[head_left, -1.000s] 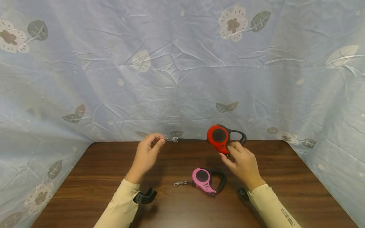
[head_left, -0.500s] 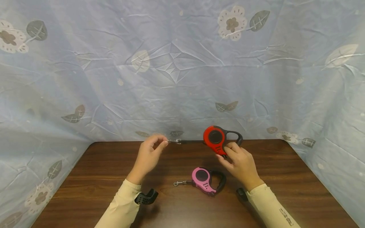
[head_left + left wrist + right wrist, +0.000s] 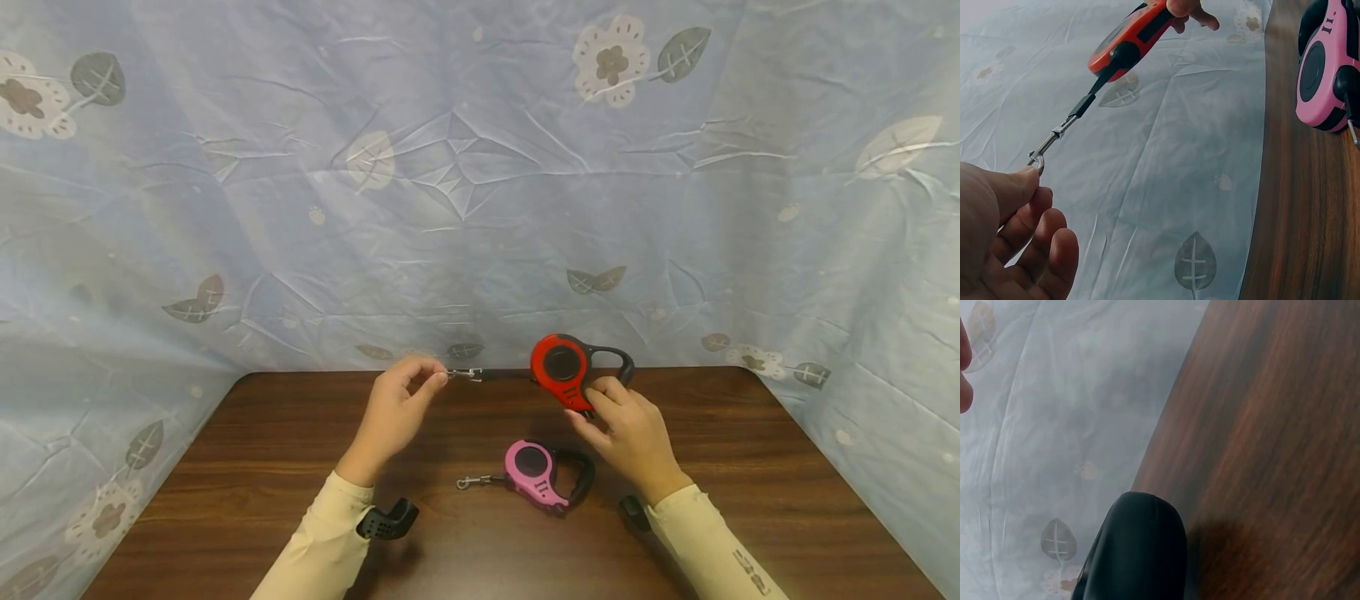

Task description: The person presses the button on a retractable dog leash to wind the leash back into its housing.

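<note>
My right hand [image 3: 626, 425] grips a red retractable dog leash [image 3: 560, 364] by the lower part of its casing, above the far side of the table. Its black looped handle [image 3: 618, 360] points right. A short black strap [image 3: 506, 374] runs out leftward to a metal snap hook [image 3: 1044, 149]. Thumb and forefinger of my left hand [image 3: 393, 408] pinch the hook's end, seen close in the left wrist view. On the table, nearer and untouched, lies a pink retractable leash [image 3: 531, 471] with its own hook [image 3: 474, 482] pointing left. A dark rounded part fills the bottom of the right wrist view.
The brown wood-grain table [image 3: 225, 500] ends at a pale blue patterned cloth [image 3: 480, 250] hanging behind and along both sides. Black wrist-worn devices [image 3: 388, 518] sit on both forearms, close above the tabletop.
My right hand and the red leash have shifted slightly left and down, while my left hand with the hook has moved right. The strap between them is shorter. The pink leash has stayed put.
</note>
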Available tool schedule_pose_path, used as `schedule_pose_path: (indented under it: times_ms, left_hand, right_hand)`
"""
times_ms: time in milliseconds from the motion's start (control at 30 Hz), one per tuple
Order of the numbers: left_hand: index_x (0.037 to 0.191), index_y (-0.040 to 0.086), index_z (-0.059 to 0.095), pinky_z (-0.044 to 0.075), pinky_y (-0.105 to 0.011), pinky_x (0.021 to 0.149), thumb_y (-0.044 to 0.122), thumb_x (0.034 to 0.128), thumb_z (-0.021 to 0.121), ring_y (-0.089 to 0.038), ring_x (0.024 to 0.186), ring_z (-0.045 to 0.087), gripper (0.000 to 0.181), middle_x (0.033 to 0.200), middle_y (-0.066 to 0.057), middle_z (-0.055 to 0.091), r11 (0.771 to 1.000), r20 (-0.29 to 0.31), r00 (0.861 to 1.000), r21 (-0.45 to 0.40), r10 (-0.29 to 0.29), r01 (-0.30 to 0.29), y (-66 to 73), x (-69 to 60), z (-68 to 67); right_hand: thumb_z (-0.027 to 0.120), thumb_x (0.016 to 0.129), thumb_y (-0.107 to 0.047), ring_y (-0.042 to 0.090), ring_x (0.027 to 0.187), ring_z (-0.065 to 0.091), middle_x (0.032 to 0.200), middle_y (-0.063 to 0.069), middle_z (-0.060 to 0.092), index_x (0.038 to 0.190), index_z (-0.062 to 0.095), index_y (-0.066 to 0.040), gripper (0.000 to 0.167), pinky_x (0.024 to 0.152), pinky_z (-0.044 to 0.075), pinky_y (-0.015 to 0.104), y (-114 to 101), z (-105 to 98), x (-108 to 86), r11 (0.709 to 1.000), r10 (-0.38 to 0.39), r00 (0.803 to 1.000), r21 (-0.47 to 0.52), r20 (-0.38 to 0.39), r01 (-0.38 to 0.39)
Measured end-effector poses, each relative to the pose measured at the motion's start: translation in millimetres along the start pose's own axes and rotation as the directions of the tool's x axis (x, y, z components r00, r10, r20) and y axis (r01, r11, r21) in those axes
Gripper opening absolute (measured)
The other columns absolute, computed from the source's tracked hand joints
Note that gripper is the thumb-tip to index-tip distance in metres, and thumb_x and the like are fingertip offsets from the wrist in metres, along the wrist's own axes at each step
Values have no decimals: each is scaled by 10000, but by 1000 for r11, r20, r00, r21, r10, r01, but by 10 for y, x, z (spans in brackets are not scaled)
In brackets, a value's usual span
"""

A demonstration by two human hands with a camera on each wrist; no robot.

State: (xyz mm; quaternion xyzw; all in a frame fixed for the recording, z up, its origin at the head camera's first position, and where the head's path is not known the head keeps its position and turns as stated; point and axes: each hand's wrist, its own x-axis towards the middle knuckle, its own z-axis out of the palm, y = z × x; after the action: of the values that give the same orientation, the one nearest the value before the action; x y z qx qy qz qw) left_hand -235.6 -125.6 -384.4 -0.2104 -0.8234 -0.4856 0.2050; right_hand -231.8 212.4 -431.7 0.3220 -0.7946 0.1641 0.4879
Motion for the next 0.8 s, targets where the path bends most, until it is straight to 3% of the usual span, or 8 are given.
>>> schedule_pose_path:
  times_ms: [800]
  left_hand:
    - [1031,107,739,520,-326,766,177,988,717,-139,889,626,85,974,18,698,999,66,997,8,32,-32,27,-38,119]
  right_hand:
    - [586,1044,-452,135,605,523,920,18,629,930,707,-76,411,513,456,315,-57,49,-22,999,-35,999,31,34,34]
